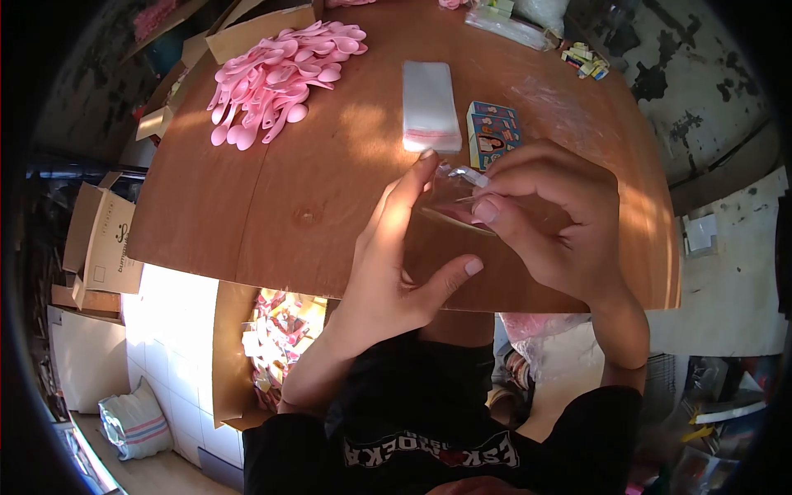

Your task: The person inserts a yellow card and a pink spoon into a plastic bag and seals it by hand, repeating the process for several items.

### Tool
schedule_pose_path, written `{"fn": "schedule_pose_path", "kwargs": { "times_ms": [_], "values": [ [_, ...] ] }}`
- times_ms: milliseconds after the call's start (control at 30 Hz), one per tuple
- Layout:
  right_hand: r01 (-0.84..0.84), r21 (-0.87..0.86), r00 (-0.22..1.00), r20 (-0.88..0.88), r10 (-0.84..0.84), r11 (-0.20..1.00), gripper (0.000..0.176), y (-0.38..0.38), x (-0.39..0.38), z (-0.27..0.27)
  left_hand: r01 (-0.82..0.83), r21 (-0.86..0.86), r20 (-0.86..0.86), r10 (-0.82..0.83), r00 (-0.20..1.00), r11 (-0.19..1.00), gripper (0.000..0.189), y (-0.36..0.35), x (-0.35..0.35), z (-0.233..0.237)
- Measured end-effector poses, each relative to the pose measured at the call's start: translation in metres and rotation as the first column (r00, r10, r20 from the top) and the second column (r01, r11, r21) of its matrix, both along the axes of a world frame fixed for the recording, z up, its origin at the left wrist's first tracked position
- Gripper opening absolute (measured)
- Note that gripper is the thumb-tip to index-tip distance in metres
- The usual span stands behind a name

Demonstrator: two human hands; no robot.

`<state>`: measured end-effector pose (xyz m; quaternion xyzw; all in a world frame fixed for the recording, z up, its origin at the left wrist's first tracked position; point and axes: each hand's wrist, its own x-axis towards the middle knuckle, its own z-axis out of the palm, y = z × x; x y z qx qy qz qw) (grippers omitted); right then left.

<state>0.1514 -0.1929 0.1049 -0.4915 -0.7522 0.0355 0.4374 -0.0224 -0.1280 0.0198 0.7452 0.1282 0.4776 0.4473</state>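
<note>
My left hand (396, 256) and my right hand (553, 219) meet over the near edge of a round wooden table (289, 206). Between their fingertips they hold a small clear plastic bag (454, 194). The left index finger touches the bag's top; the right thumb and fingers pinch its right side. Just beyond the hands lie a stack of clear bags (429, 106) and a small printed card box (492, 134). A heap of pink plastic spoons (280, 78) lies at the far left of the table.
An open carton (276, 338) of packed items stands under the table at the left. Flat cardboard boxes (103, 239) lean at the far left. Small packets (584, 59) and plastic wrap (516, 29) lie at the table's far edge. A striped sack (136, 425) lies on the floor.
</note>
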Motion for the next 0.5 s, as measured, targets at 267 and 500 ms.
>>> {"fn": "schedule_pose_path", "kwargs": {
  "times_ms": [267, 500],
  "values": [
    [-0.228, -0.413, 0.711, -0.689, -0.139, 0.882, 0.022, 0.005, -0.007, 0.0, 0.187, -0.447, 0.144, -0.136, 0.98, 0.875, 0.067, 0.001, 0.004, -0.003],
    [-0.231, -0.517, 0.713, -0.666, -0.219, 0.824, 0.028, 0.003, 0.0, -0.039, 0.134, -0.449, 0.056, -0.122, 0.991, 0.884, 0.054, 0.013, -0.001, -0.011]
  ]
}}
